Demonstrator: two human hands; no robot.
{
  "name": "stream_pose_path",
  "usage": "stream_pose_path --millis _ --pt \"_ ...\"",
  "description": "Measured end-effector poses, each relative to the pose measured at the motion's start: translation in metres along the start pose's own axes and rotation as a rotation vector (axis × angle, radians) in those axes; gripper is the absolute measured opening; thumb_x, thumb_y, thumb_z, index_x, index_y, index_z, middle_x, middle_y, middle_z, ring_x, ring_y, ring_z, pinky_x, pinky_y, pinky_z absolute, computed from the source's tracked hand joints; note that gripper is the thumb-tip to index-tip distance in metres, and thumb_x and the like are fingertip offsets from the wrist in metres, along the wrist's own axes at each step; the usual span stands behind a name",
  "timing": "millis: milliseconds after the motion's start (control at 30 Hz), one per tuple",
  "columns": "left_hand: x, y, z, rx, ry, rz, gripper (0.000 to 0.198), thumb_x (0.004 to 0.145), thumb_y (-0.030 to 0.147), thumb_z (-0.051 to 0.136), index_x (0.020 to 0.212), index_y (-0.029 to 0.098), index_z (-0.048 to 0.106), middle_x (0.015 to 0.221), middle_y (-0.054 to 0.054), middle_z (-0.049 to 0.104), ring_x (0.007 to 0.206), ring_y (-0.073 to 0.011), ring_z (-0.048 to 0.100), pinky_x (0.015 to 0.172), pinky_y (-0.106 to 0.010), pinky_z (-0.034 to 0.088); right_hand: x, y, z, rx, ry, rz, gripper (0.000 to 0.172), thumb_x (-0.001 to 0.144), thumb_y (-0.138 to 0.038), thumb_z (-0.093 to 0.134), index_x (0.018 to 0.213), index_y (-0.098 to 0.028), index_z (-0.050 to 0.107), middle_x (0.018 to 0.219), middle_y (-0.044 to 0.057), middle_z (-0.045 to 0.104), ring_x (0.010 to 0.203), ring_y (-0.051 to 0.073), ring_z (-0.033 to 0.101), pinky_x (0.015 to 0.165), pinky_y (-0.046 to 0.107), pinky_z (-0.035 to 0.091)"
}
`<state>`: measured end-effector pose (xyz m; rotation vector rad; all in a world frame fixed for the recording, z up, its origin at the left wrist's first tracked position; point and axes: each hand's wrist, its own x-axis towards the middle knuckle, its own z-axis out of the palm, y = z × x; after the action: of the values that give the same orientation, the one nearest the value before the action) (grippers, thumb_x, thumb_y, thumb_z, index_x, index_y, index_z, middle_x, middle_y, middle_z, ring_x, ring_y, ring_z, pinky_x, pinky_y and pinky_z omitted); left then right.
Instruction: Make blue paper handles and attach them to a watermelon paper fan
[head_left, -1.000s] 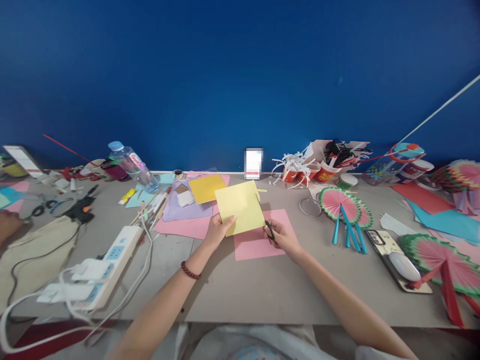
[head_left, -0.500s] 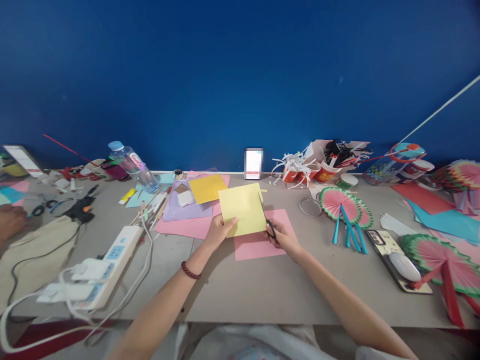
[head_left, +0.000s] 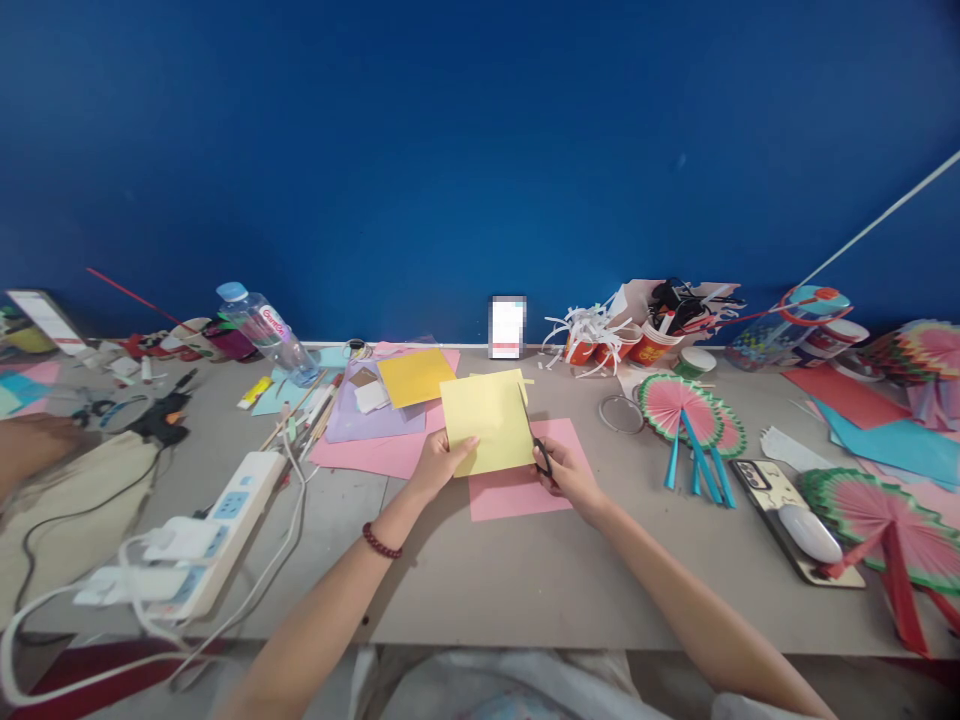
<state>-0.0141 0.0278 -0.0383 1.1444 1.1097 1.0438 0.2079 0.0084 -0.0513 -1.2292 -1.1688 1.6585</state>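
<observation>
A yellow paper sheet [head_left: 487, 420] is held up over the table, its lower left part pinched by my left hand [head_left: 441, 462], thumb on top. My right hand [head_left: 564, 468] grips black-handled scissors [head_left: 543, 457] at the sheet's right edge, the blades pointing away from me along that edge. A narrow yellow strip shows just beyond the upper right corner. Under the sheet and my right hand lies pink paper [head_left: 517, 498].
Orange [head_left: 418, 377] and purple paper lie left of the sheet. A power strip [head_left: 232, 525] with cables is nearer left, a bottle [head_left: 270, 335] behind. Paper fans [head_left: 682, 408], cups and a phone [head_left: 795, 520] are at right. Another person's hand [head_left: 34, 445] is far left.
The yellow sheet has shifted very slightly to the right, with both hands nearly still. The other person's hand at the far left has moved further into view.
</observation>
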Motion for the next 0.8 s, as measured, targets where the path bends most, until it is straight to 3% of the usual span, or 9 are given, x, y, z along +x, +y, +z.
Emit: stream_pose_path --millis 800 --pt "-0.0009 0.0037 0.0013 0.008 -0.005 -0.014 0.039 0.067 0.044 0.072 0.091 0.013 0.07 0.094 -0.011 0.073 0.077 -0.0238 0.067 0.061 -0.029 0.051 0.0008 0.0015 0.0003 -0.026 0.013 -0.016 0.044 0.072 -0.061 0.058 0.077 -0.021 0.041 0.056 -0.009 0.047 0.034 0.001 0.024 0.036 0.018 0.013"
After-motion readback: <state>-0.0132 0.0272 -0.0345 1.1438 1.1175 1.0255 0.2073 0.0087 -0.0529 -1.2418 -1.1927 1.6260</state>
